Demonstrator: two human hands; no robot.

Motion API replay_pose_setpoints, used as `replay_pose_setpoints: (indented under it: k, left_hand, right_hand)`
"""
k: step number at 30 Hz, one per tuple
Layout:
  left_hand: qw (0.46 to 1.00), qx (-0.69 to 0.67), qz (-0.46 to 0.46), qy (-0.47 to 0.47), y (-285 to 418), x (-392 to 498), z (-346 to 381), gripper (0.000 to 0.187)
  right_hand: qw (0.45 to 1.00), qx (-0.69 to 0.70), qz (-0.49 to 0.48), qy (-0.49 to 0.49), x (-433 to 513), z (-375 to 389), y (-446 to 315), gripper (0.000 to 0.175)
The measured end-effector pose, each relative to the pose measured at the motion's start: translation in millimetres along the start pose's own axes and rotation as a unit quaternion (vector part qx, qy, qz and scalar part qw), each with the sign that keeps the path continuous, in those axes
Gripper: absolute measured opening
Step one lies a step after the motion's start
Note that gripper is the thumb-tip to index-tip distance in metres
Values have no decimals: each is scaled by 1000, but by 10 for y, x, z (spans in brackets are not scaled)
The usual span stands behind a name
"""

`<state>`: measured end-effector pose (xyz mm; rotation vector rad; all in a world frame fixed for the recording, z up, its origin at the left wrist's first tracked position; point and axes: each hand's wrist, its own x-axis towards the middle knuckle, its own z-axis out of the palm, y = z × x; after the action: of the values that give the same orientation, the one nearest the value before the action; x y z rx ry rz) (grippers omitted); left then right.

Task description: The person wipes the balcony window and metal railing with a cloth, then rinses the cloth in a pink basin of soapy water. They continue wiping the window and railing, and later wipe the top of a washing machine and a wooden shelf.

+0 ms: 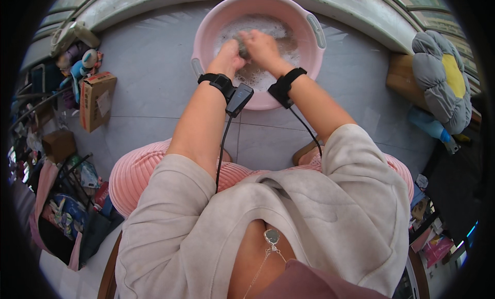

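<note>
Both hands are over a round pink plastic basin (pixel 201 39), which holds brownish water with white suds (pixel 282 26). My left hand (pixel 229 56) grips one side of a wet greyish-green cloth (pixel 243 48), its fingers curled inward. From the other side, my right hand (pixel 262 47) closes on the same bunched cloth, close against the left hand. Much of the cloth is hidden by the fingers. Each wrist wears a black strap with a small device (pixel 239 99) and a cable.
The basin stands on grey floor tiles (pixel 154 74) by a low white ledge (pixel 154 5). To the left are a cardboard box (pixel 97 101), a blue toy (pixel 79 68) and cluttered bags. On the right, a grey flower-shaped cushion (pixel 435 67) rests by a brown box (pixel 404 76) and a blue bottle (pixel 427 123).
</note>
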<state>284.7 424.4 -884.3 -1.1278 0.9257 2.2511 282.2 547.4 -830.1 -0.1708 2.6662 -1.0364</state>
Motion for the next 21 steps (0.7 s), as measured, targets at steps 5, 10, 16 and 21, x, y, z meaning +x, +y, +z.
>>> replay_pose_setpoints:
  k: [5,10,16,21]
  left_hand:
    - [950,301,-72,41,35,-302,283,48]
    - [963,244,-78,86,76,-408,202,70]
    - [998,49,22,33,3,-386,-157,41]
    - [1000,-2,-21,-14,51,-254,37,28]
  right_hand:
    - [982,-147,52,102,124,-5,521,24]
    - [959,163,200,-116,63,120,524,32]
    - [982,177,-63,-6,-176,239,-181,41]
    - [997,-56,-52,7,35,10,47,26]
